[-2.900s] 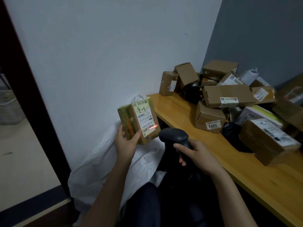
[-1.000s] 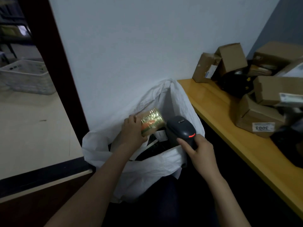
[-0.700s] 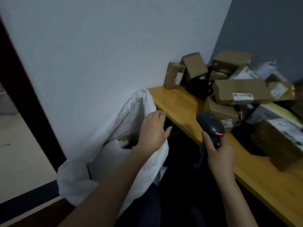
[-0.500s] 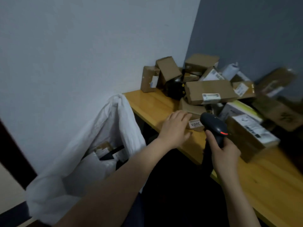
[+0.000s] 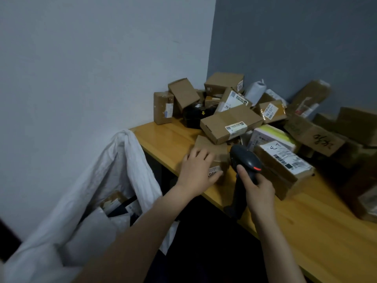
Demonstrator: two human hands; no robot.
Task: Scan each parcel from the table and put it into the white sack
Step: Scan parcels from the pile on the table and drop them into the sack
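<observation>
left hand (image 5: 196, 172) is on a small cardboard box (image 5: 212, 151) at the near edge of the parcel pile. its fingers (image 5: 201, 157) drape curled over the box top and the thumb lies on the front face, partly covering a white sticker (image 5: 214, 172). it grips the box, which sits on the wooden table (image 5: 318, 227).

right hand (image 5: 258, 194) is wrapped round the grip of a black barcode scanner (image 5: 244, 160), index finger up along the front of the handle. the scanner head sits just right of the left fingertips, nearly touching the box, with a red light (image 5: 257, 169) lit on its back.

beyond the left fingertips: a long flat carton (image 5: 230, 123) with a printed label, lying on the small box's far edge. beyond that are a black bag parcel (image 5: 194, 117) and more brown boxes stacked against the wall corner.

right of the scanner fingers: a bigger brown box (image 5: 285, 170) with a barcode label and handwriting on top. behind it is a white and yellow-green parcel (image 5: 271, 135).

left of the left hand, below table level: the white sack (image 5: 81, 201), mouth open, against the white wall. several parcels (image 5: 116, 203) show inside it, details too dark to read.
</observation>
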